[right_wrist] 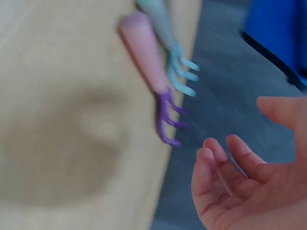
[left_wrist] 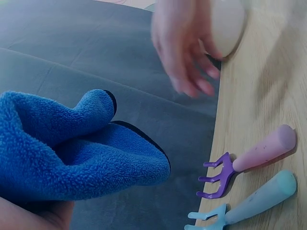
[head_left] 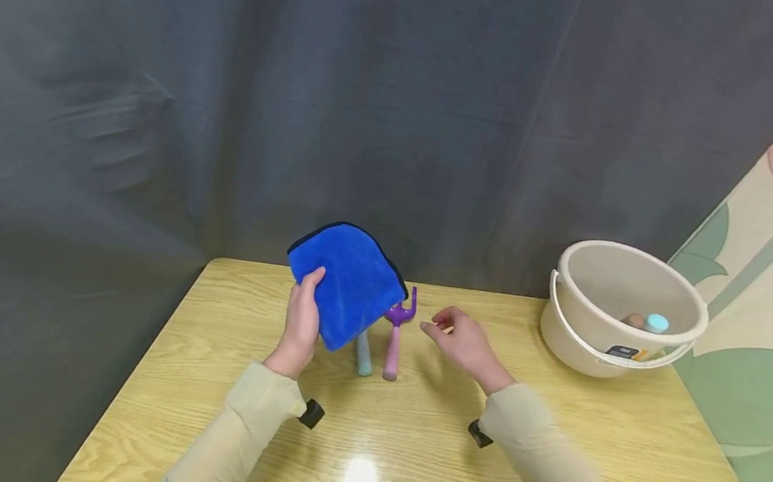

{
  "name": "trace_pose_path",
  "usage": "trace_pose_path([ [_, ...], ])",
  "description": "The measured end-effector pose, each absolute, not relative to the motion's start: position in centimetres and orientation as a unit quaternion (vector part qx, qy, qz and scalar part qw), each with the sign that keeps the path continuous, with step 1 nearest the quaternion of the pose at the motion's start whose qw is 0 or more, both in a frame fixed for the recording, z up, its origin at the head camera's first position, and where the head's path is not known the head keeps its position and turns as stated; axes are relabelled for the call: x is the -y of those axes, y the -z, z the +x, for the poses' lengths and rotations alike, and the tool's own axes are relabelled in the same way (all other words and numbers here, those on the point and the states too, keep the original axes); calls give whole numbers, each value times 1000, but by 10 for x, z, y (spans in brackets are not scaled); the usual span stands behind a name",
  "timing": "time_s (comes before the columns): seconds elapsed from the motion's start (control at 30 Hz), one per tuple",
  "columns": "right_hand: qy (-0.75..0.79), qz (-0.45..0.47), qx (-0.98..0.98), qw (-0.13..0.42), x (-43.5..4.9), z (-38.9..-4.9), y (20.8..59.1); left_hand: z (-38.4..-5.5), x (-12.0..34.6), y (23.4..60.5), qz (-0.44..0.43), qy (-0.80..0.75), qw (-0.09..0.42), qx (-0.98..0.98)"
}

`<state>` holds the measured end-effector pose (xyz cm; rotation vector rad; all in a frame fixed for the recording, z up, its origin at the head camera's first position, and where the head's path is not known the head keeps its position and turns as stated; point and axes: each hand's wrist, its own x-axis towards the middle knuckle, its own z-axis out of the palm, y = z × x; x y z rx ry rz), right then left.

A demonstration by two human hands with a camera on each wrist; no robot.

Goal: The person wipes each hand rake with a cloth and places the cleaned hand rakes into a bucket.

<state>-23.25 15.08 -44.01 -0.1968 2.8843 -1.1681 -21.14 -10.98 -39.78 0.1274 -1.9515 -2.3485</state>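
My left hand [head_left: 302, 318] grips a folded blue cloth [head_left: 353, 285] with dark edging and holds it above the table. In the left wrist view the cloth [left_wrist: 86, 158] bends over in thick folds. My right hand [head_left: 466, 345] hovers to the right of the cloth, fingers loosely bent and holding nothing; in the right wrist view a gap separates the thumb from the fingers. Two small hand rakes lie side by side on the table: one with a pink handle and purple tines [left_wrist: 264, 151], the other light blue [left_wrist: 264, 199]. In the head view the cloth partly hides the light blue rake [head_left: 363, 355].
A beige bucket [head_left: 564, 334] with a white handle stands at the back right, holding a brown item and a light-blue-topped item [head_left: 657, 324]. A dark curtain [head_left: 399, 117] hangs behind the wooden table [head_left: 407, 447]. Floral fabric [head_left: 771, 352] borders the right side.
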Motion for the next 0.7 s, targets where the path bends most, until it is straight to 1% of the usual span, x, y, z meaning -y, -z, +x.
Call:
trace_pose_path([
  [0.13,371,-61,-926,35,-131,-227,460,-211,108,399,32,767,48,640],
  [0.37,387,-25,-920,62,-107,-227,490,-212,107,401,20,770,52,636],
  [0.47,390,-22,-919,50,-100,-228,502,-211,107,401,24,768,50,638],
  [0.6,376,-23,-927,3,-89,-225,509,-213,106,402,17,767,50,640],
  [0.7,360,-17,-932,-19,-80,-223,508,-214,104,404,7,768,48,638],
])
